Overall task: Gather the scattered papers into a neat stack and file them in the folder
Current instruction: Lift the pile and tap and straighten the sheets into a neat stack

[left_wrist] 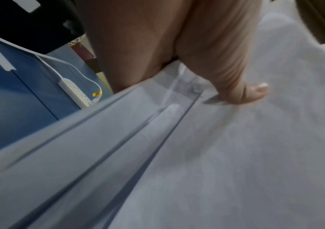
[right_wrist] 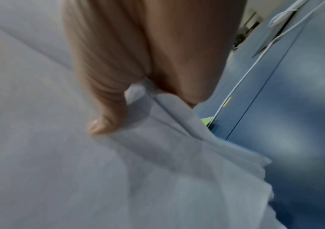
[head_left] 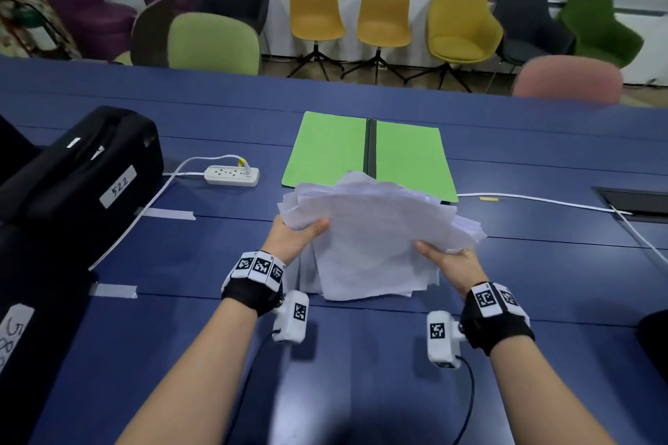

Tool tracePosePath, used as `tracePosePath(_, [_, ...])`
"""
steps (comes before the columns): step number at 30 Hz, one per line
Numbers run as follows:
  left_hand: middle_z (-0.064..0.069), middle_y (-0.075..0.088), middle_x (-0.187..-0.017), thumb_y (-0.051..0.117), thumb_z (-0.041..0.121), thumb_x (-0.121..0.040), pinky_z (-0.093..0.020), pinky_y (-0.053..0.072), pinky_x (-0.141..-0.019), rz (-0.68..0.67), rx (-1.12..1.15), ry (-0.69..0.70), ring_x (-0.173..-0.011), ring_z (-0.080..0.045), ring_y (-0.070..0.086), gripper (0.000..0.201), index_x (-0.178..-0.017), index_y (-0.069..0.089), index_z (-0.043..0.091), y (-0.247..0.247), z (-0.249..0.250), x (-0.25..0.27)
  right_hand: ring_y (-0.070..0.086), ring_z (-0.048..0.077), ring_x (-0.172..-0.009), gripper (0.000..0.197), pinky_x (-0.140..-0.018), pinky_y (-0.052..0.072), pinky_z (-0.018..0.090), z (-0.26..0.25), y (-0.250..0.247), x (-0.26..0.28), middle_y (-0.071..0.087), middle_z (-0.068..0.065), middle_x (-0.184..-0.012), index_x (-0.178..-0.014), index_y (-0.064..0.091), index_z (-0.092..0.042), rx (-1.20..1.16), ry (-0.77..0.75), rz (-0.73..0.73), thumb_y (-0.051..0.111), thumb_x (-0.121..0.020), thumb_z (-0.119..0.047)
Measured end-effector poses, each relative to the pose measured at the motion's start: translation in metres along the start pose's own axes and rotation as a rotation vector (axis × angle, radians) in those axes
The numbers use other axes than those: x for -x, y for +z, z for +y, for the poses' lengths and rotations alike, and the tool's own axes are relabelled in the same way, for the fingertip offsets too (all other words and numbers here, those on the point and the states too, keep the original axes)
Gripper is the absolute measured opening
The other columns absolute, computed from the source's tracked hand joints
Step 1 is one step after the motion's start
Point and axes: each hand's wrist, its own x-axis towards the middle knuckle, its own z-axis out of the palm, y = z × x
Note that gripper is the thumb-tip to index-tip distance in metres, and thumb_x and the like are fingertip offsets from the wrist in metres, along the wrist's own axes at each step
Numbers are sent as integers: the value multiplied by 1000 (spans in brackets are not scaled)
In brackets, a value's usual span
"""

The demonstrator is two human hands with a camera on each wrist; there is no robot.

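Note:
A loose, uneven pile of white papers [head_left: 376, 238] is held between both hands above the blue table [head_left: 397, 354]. My left hand [head_left: 298, 237] grips its left edge, thumb on top and fingers hidden underneath. My right hand [head_left: 446, 258] grips the right edge the same way. The left wrist view shows the left thumb [left_wrist: 242, 72] pressing the papers [left_wrist: 216, 155]; the right wrist view shows the right thumb [right_wrist: 107, 108] on the sheets [right_wrist: 79, 170]. A green folder [head_left: 332, 152] lies open and flat just beyond the pile.
A white power strip [head_left: 232, 175] with its cable lies left of the folder. Black bags [head_left: 83, 170] stand at the table's left. A white cable [head_left: 542, 202] runs to a floor box [head_left: 636, 200] at the right. Chairs [head_left: 314, 7] line the far wall.

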Motion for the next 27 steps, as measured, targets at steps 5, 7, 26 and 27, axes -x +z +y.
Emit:
tracePosePath(5, [15, 63, -101, 62, 7, -86, -4, 47, -78, 66, 40, 125, -84, 19, 61, 27, -102, 58, 29, 8, 29, 9, 66, -5, -74, 33, -66, 50, 10, -28, 19, 7, 72, -18, -79, -90, 63, -25, -116, -194, 170, 69, -78, 5])
tracePosePath(7, [14, 62, -104, 61, 5, -86, -4, 46, -81, 56, 50, 186, -88, 17, 61, 32, -102, 57, 31, 6, 37, 16, 65, -7, -73, 36, -68, 51, 11, -38, 14, 10, 72, -22, -76, -88, 63, -26, -131, -276, 192, 68, -78, 9])
tracePosePath(26, [-8, 71, -89, 81, 6, -66, -18, 53, -75, 32, -151, 135, -73, -2, 63, 33, -97, 69, 6, -25, 63, 16, 59, 19, -68, 16, -62, 48, 26, -47, 3, 18, 61, 1, -69, -74, 62, -19, 482, -247, 76, 75, -77, -11])
tracePosePath(27, [-10, 72, -91, 85, 11, -63, -23, 54, -78, -52, -240, 159, -75, -6, 62, 37, -97, 70, 8, -27, 75, 14, 57, 24, -68, 18, -63, 46, 32, -53, 5, 15, 58, 1, -65, -69, 59, -19, 607, -287, 76, 76, -76, -17])
